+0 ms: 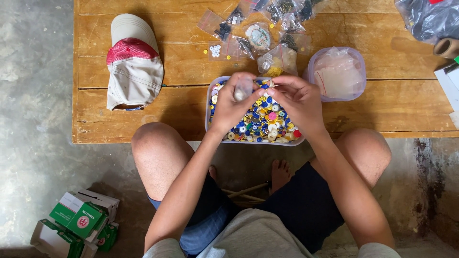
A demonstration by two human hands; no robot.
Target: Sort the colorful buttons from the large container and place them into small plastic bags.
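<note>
Small clear bag (242,89) — pinched between left hand (233,102) and right hand (297,101) — above button tub (208,107).

Small clear plastic packets (260,28) of dark and pale pieces lie scattered on the far side of the wooden table (119,124), one with a round label (258,37). Green-and-white cardboard boxes (79,224) sit piled on the concrete floor (33,119), near left.

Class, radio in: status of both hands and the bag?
Left hand grips small clear bag. Right hand pinches its mouth. Both above button tub.
</note>
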